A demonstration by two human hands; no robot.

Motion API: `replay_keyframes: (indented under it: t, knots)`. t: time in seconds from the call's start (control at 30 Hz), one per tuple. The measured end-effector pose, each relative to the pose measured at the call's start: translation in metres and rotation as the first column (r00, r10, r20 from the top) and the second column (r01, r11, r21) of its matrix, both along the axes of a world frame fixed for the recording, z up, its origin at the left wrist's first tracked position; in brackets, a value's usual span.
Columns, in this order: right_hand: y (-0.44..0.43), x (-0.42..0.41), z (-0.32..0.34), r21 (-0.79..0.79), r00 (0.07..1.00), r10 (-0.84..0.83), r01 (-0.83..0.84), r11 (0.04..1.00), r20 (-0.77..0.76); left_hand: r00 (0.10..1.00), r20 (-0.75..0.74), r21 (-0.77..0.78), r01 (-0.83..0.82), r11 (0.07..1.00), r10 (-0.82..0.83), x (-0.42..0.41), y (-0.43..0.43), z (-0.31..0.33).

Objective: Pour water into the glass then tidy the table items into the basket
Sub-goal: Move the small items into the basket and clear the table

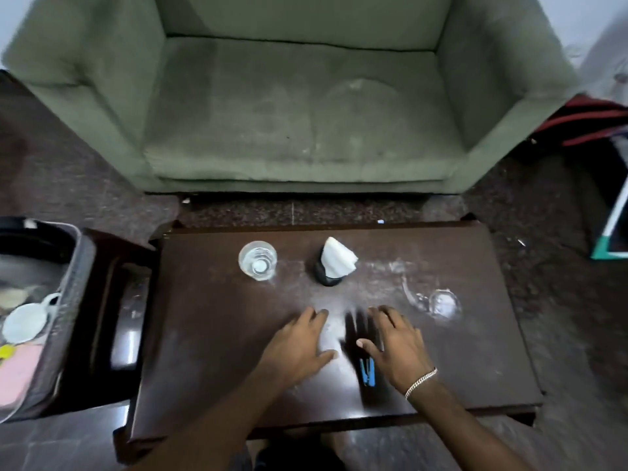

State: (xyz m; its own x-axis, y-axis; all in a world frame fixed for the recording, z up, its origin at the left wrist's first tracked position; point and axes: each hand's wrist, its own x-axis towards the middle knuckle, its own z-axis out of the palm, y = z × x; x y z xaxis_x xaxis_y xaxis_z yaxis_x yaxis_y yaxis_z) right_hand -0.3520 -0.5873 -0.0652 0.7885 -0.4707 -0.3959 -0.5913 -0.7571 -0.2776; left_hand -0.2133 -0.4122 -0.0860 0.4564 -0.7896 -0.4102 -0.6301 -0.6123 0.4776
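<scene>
A clear glass point(257, 260) with water in it stands upright on the dark wooden table point(217, 334), towards the back left. To its right is a black holder with a white napkin point(336, 258). The dark basket point(69, 300) sits on a side stand left of the table and holds a white cup point(25, 322). My left hand point(299, 345) lies flat on the table's middle, fingers apart and empty. My right hand point(397, 345) rests beside it, fingers spread. Between them is a blurred dark shape with a blue patch point(367, 370); whether it is an object or a reflection is unclear.
A wet ring and smears point(441, 305) mark the table at the right. A green armchair point(299, 113) stands right behind the table. Pink and yellow items point(17, 365) lie in the basket. Striped cloth and a frame point(608, 185) are on the floor at the far right.
</scene>
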Motion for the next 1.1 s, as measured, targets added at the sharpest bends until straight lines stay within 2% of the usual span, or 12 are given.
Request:
replay_keyframes:
  t: [0.2,0.3,0.5,0.7,0.83,1.0,1.1]
  knots:
    - [-0.039,-0.045,-0.036,0.083,0.986,-0.157,0.162,0.983,-0.064,0.994,-0.104,0.161,-0.003,0.987,0.020,-0.083,-0.056,-0.039]
    - [-0.043,-0.053,-0.053,0.102,0.984,-0.148,0.158,0.982,-0.098,0.991,-0.101,0.222,-0.068,0.973,0.092,-0.109,-0.068,-0.058]
    - [-0.041,-0.055,-0.075,0.160,0.991,-0.135,0.135,0.978,-0.015,0.984,-0.052,0.247,-0.155,0.957,0.172,-0.133,-0.081,-0.075]
    - [-0.027,-0.043,-0.069,0.111,0.991,-0.120,0.114,0.987,0.054,0.979,-0.094,0.168,-0.164,0.972,0.181,-0.113,-0.061,-0.067]
    - [-0.001,-0.012,-0.045,0.112,0.990,-0.078,0.064,0.992,0.120,0.955,-0.080,0.080,-0.279,0.957,0.285,-0.075,-0.026,-0.042]
    - [0.051,0.057,0.001,0.194,0.963,0.065,-0.119,0.974,0.263,0.908,-0.001,-0.026,-0.419,0.908,0.419,-0.009,0.042,0.001]
    - [0.094,0.105,0.029,0.195,0.929,0.171,-0.243,0.950,0.327,0.846,0.050,-0.095,-0.524,0.846,0.530,0.029,0.097,0.031]
